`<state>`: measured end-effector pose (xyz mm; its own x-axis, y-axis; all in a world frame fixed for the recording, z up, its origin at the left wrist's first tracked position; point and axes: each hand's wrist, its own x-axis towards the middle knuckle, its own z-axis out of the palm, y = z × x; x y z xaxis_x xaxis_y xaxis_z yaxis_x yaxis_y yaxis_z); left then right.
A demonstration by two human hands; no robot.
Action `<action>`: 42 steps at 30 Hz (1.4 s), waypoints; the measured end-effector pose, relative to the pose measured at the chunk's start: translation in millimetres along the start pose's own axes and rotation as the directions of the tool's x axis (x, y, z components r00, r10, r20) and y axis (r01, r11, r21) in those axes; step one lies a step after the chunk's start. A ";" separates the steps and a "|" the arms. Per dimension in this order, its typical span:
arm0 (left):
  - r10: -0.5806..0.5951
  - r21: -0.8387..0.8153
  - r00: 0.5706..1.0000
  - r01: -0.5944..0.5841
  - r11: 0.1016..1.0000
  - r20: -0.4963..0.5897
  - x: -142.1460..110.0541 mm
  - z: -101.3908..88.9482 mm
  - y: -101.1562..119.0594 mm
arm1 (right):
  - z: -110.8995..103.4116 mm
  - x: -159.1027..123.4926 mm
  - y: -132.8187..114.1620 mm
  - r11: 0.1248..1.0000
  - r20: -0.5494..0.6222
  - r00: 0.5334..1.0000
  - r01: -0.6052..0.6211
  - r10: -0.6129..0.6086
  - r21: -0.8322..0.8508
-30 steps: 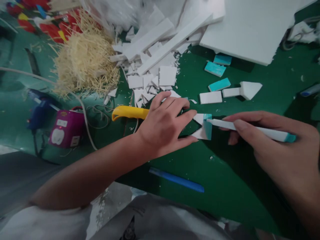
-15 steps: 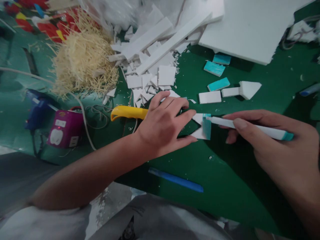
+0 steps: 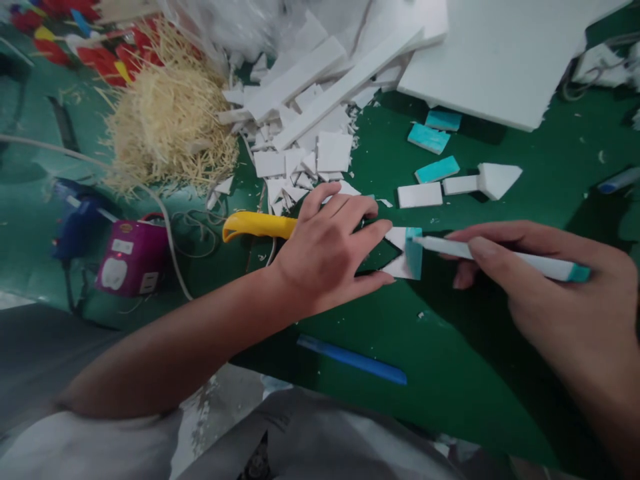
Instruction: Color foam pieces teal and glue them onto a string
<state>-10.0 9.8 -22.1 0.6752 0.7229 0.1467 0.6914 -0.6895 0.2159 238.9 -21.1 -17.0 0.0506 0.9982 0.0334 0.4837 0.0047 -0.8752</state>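
Observation:
Between thumb and index finger, my left hand (image 3: 333, 250) steadies a small white foam piece (image 3: 414, 259) with a V-shaped notch on the green table. A teal band runs along the piece's right edge. My right hand (image 3: 545, 287) grips a white marker pen (image 3: 543, 265) with a teal end, its tip touching that band near the top. A yellow-handled cutter (image 3: 257, 225) lies partly under my left hand. Just beyond are a white foam block (image 3: 420, 195), an arrow-shaped foam piece (image 3: 500, 180) and a teal-coloured block (image 3: 437, 169).
White foam scraps (image 3: 300, 163) and a straw heap (image 3: 170, 120) spread across the back left. A large foam sheet (image 3: 490, 60) lies at the back right. On the left are a blue glue gun (image 3: 75, 217) and a purple power block (image 3: 133, 259); a blue strip (image 3: 353, 360) lies near the front edge.
The marker has shifted very slightly to the right, and the teal near the top of the band looks more even. My left hand and the foam piece stay in place.

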 end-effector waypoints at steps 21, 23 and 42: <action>0.005 0.001 0.999 -0.005 1.000 -0.034 0.6 1.0 -1.6 | -2.4 -5.4 -10.9 0.994 0.071 0.992 -0.105 0.104 0.010; 0.006 0.003 0.999 -0.006 1.000 -0.033 1.1 0.7 -1.3 | -1.8 -6.2 -12.0 0.994 0.043 0.994 -0.105 0.104 0.024; 0.013 0.007 1.000 -0.013 1.000 -0.028 0.7 0.4 -0.7 | -3.0 -6.9 -10.1 0.996 0.028 0.995 -0.090 0.091 -0.015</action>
<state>-9.9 10.8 -22.6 0.6768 0.7146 0.1768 0.6842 -0.6992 0.2073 236.3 -28.2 -6.9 0.0703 0.9957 -0.0596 0.4904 -0.0865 -0.8672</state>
